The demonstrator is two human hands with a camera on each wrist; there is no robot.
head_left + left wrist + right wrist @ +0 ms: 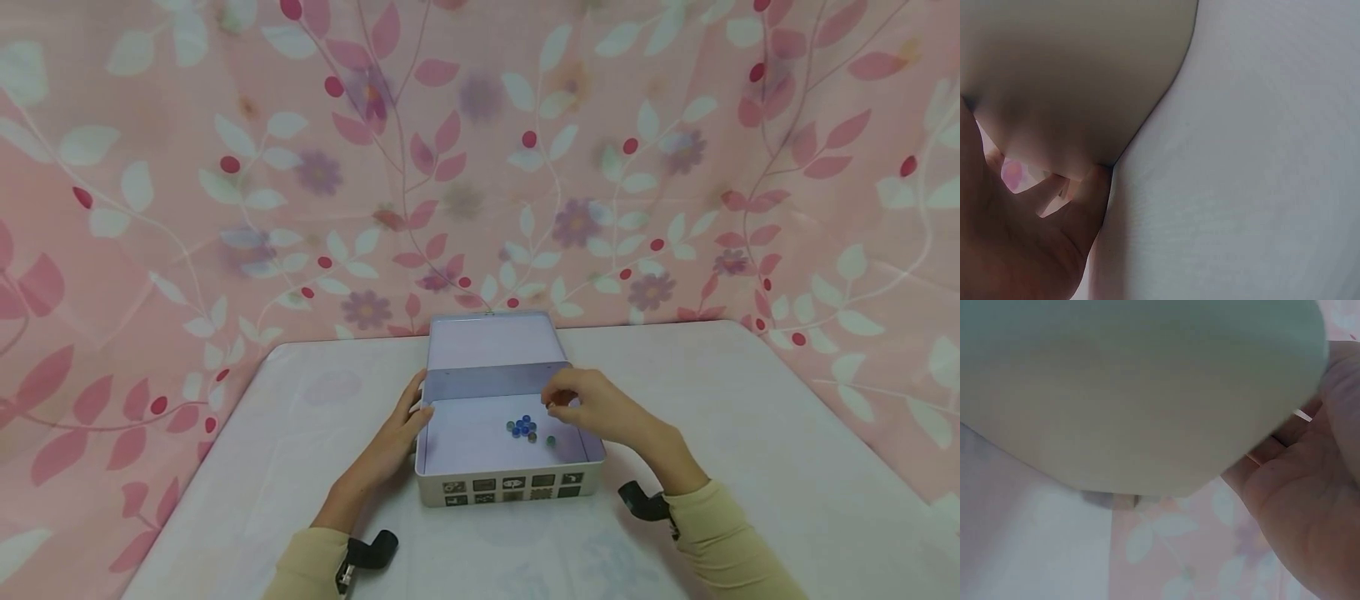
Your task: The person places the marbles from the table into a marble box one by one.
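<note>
A hinged tin box (pixel 510 487) with a pale lilac inside stands on the table, its lid (pixel 491 340) raised at the back. Gripping the box's left wall, my left hand (pixel 397 433) has its thumb over the rim and its fingers outside; the left wrist view has that hand (pixel 1041 231) against the wall. Several blue and green glass marbles (pixel 522 427) lie clustered on the box floor, and a green marble (pixel 551 441) sits apart to the right. Above the right side, my right hand (pixel 600 407) pinches a small orange-red marble (pixel 551 405), mostly hidden by the fingers.
A white cloth (pixel 330 400) covers the table. Behind it hangs a pink leaf-patterned curtain (pixel 480 167), close to the raised lid. Small printed pictures run along the box front. A black wrist camera (pixel 372 550) sits on the left sleeve and another camera (pixel 643 502) on the right.
</note>
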